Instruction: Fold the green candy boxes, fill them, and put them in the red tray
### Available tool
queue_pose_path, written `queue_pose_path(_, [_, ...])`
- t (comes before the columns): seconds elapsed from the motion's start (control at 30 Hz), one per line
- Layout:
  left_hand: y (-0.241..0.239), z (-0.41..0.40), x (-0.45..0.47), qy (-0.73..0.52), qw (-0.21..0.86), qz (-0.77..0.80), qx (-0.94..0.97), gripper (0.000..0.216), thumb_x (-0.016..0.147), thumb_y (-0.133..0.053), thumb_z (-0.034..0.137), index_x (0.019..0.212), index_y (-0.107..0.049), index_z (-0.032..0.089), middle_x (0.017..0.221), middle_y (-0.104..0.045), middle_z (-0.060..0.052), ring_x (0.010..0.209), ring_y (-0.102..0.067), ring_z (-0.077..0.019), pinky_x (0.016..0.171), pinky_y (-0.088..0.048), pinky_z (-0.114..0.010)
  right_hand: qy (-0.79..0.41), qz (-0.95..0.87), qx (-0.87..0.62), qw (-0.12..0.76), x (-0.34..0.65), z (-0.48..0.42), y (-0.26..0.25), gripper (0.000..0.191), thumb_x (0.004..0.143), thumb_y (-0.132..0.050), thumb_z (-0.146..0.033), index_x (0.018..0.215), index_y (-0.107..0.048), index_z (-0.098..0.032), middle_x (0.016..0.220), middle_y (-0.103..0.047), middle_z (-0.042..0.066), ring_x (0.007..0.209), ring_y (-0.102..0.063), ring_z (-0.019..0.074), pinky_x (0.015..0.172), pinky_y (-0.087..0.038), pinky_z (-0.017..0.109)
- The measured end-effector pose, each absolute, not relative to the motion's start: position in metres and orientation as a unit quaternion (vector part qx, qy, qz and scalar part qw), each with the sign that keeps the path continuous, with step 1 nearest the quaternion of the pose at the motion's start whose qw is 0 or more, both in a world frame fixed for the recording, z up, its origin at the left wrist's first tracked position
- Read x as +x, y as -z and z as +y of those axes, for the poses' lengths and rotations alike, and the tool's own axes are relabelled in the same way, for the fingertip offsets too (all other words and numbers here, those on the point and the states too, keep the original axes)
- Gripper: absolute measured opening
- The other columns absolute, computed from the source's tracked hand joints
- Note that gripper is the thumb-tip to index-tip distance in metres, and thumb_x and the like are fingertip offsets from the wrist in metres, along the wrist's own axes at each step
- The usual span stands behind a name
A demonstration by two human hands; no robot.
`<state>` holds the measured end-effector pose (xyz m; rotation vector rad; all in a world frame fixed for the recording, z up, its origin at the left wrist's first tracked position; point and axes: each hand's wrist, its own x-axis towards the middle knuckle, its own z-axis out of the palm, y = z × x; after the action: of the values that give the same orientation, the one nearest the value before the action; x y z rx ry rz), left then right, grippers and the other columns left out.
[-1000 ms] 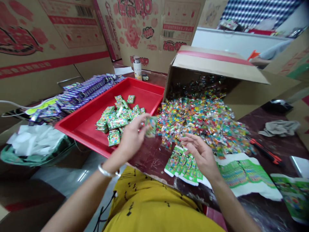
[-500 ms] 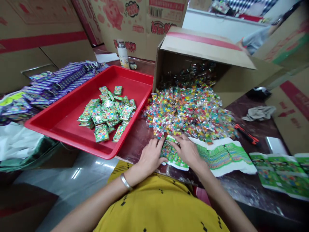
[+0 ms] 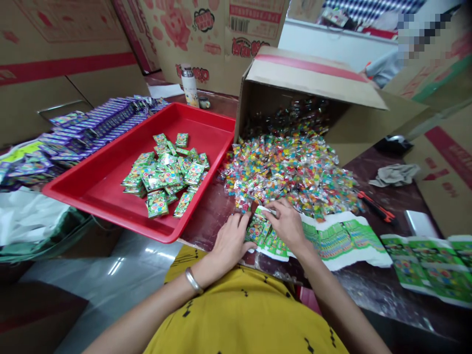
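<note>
My left hand (image 3: 231, 238) lies flat at the left edge of a row of overlapping green printed candy packets (image 3: 260, 231), thumb spread from the fingers. At the row's upper edge, my right hand (image 3: 288, 225) has its fingers bent and pinched on a green packet; their tips partly cover it. More green packets (image 3: 334, 240), fanned out on a white sheet, continue to the right under and beyond my right wrist. Just behind both hands is a heap of small clear bags of colourful candies (image 3: 283, 172).
A red tray (image 3: 99, 191) with small green boxes (image 3: 167, 172) stands left. The candy bags spill from a tipped carton (image 3: 317, 73). Purple packs (image 3: 99, 123) lie far left. A red-black cutter (image 3: 376, 207), a cloth (image 3: 395, 175) and green sheets (image 3: 431, 270) are right; a flask (image 3: 190, 88) stands behind.
My right fingers have lifted slightly and curled at the packets' upper edge. My left hand stays nearly in place. The camera view has shifted a little.
</note>
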<state>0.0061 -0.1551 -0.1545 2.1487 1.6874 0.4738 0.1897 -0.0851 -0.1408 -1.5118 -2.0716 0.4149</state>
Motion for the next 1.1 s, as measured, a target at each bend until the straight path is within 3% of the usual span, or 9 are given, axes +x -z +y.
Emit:
queue_pose_path(0.17, [0.147,-0.156,0.009,-0.292,0.192,0.548,0.760,0.076,0.080,-0.072,0.042,0.143,-0.036,0.020,0.136,-0.052,-0.016,0.126,-0.050,-0.0304,0.107,-0.043,-0.047,-0.440,-0.626,-0.521,0.378,0.188,-0.088,0.121,0.031,0.086,-0.063,-0.050,0.077,-0.056,-0.021,0.056,-0.051,-0.005,0.045,-0.047,0.0123,0.045,-0.037,0.024])
queue_pose_path(0.27, [0.135,-0.150,0.011,-0.361,0.253,0.528,0.726,0.069,0.083,-0.069,0.038,0.144,-0.040,0.020,0.139,-0.053,-0.016,0.130,-0.049,-0.0302,0.111,-0.040,-0.048,-0.519,-0.554,-0.505,0.411,0.185,-0.095,0.113,0.032,0.086,-0.062,-0.053,0.081,-0.056,-0.021,0.054,-0.049,-0.006,0.041,-0.047,0.0116,0.038,-0.032,0.023])
queue_pose_path(0.47, [0.115,-0.138,-0.001,-0.451,0.653,0.373,0.481,0.063,0.080,-0.074,0.034,0.137,-0.053,0.019,0.134,-0.061,-0.014,0.125,-0.057,-0.0287,0.108,-0.042,-0.045,-0.514,-0.651,-0.400,0.390,0.182,-0.117,0.109,0.038,0.093,-0.055,-0.044,0.126,-0.058,-0.023,0.075,-0.060,-0.001,0.057,-0.054,0.0131,0.053,-0.044,0.026])
queue_pose_path(0.53, [0.112,-0.139,-0.006,-0.450,0.711,0.330,0.427,0.057,0.080,-0.074,0.034,0.133,-0.058,0.018,0.129,-0.065,-0.013,0.121,-0.060,-0.0277,0.108,-0.042,-0.044,-0.511,-0.681,-0.385,0.358,0.182,-0.120,0.106,0.040,0.090,-0.062,-0.040,0.125,-0.054,-0.024,0.070,-0.058,-0.004,0.057,-0.053,0.0127,0.056,-0.044,0.026])
queue_pose_path(0.67, [0.106,-0.146,-0.006,-0.410,0.743,0.316,0.425,0.052,0.077,-0.077,0.034,0.125,-0.065,0.018,0.125,-0.067,-0.012,0.116,-0.062,-0.0271,0.107,-0.041,-0.042,-0.499,-0.709,-0.403,0.292,0.185,-0.115,0.092,0.024,0.083,-0.070,-0.039,0.092,-0.055,-0.022,0.060,-0.052,-0.007,0.052,-0.046,0.0106,0.050,-0.036,0.022])
queue_pose_path(0.83, [0.104,-0.150,-0.002,-0.407,0.725,0.329,0.447,0.042,0.078,-0.076,0.035,0.116,-0.070,0.017,0.104,-0.072,-0.007,0.095,-0.065,-0.0212,0.090,-0.048,-0.032,-0.479,-0.745,-0.395,0.243,0.193,-0.107,0.074,0.029,0.083,-0.070,-0.041,0.070,-0.058,-0.019,0.058,-0.051,-0.005,0.050,-0.042,0.0090,0.047,-0.031,0.022])
queue_pose_path(0.97, [0.108,-0.146,-0.006,-0.427,0.706,0.377,0.421,0.036,0.083,-0.069,0.039,0.109,-0.073,0.014,0.085,-0.070,-0.005,0.074,-0.062,-0.0151,0.070,-0.047,-0.024,-0.503,-0.718,-0.407,0.256,0.197,-0.112,0.074,0.025,0.082,-0.071,-0.040,0.100,-0.068,-0.022,0.054,-0.052,-0.007,0.046,-0.045,0.0099,0.045,-0.035,0.022])
queue_pose_path(1.03, [0.109,-0.144,-0.007,-0.457,0.684,0.399,0.405,0.035,0.083,-0.069,0.039,0.108,-0.073,0.015,0.089,-0.071,-0.006,0.078,-0.062,-0.0163,0.072,-0.048,-0.026,-0.503,-0.666,-0.434,0.339,0.194,-0.116,0.080,0.040,0.082,-0.072,-0.037,0.118,-0.061,-0.024,0.064,-0.060,-0.005,0.053,-0.055,0.0121,0.051,-0.044,0.023])
queue_pose_path(1.1, [0.110,-0.142,-0.004,-0.496,0.657,0.411,0.391,0.032,0.082,-0.070,0.037,0.106,-0.074,0.015,0.092,-0.072,-0.006,0.084,-0.063,-0.0182,0.078,-0.050,-0.028,-0.485,-0.634,-0.450,0.401,0.186,-0.121,0.089,0.043,0.079,-0.075,-0.035,0.117,-0.060,-0.025,0.083,-0.068,0.000,0.072,-0.064,0.0160,0.063,-0.051,0.026])
